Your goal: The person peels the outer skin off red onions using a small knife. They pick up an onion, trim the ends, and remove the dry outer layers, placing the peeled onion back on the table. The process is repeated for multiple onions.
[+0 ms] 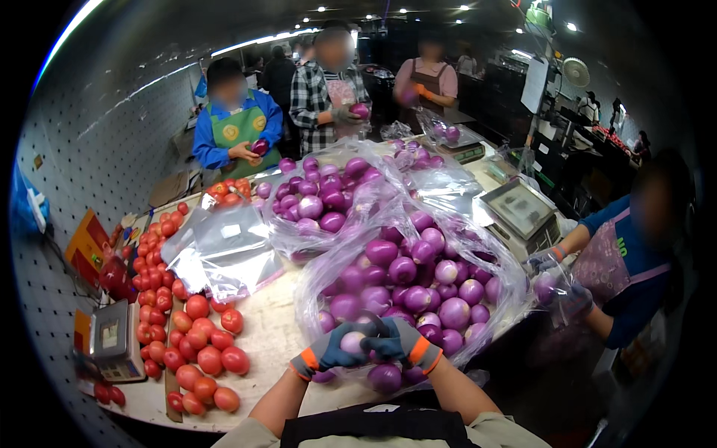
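My left hand [335, 346], in a grey-blue work glove with an orange cuff band, holds a pale-purple red onion [352, 342]. My right hand [395, 340], gloved alike, is curled against the onion's right side. A dark curved shape [376, 323] shows at its fingers; blur hides whether it is a small tool or a glove finger. Both hands are over the near edge of a large open clear plastic bag [302, 299] heaped with red onions [417, 298]. A few loose onions [384, 378] lie just below my hands.
Tomatoes [210, 360] cover the table's [269, 336] left side, beside a scale [111, 333]. Flat plastic bags [232, 246] lie centre-left. Behind is a second onion bag [313, 201]. At right, another scale [518, 210] stands near a co-worker's gloved hands [571, 302]. Several people stand opposite.
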The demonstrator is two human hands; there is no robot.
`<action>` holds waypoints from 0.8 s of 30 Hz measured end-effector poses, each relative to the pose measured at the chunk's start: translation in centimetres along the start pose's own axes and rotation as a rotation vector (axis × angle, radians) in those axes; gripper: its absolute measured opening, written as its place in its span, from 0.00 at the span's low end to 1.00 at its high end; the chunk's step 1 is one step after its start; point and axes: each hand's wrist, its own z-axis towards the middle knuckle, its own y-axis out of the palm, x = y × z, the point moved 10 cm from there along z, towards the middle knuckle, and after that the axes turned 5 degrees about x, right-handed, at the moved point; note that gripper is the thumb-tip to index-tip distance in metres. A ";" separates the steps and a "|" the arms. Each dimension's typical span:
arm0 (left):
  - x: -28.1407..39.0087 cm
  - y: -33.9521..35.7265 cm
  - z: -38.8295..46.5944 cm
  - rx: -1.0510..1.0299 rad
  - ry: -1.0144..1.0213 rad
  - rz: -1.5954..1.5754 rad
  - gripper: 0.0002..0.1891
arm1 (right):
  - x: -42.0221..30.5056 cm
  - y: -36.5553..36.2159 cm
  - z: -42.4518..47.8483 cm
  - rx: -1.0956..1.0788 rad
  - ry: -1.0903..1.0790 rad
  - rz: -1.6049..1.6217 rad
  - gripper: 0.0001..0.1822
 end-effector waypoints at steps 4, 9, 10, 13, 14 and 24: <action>0.3 0.2 0.3 -0.030 0.051 0.148 0.30 | -1.1 0.2 0.0 0.053 -0.177 -0.243 0.32; 1.3 0.1 0.3 -0.019 0.285 0.305 0.34 | 0.7 -1.0 0.2 0.289 -0.193 -0.143 0.11; 1.9 0.7 0.5 -0.057 0.227 0.226 0.35 | 1.6 -1.4 0.3 0.332 -0.152 -0.147 0.11; -1.1 0.1 0.3 -0.067 0.037 -0.114 0.33 | 2.2 -3.9 1.6 0.510 -0.283 -0.090 0.10; -0.2 0.8 0.0 -0.142 0.044 -0.293 0.33 | 3.8 -5.4 1.7 0.603 -0.165 0.021 0.11; -0.1 -0.6 1.4 0.030 0.127 -0.904 0.41 | 2.4 -4.2 0.7 0.522 -0.008 0.329 0.29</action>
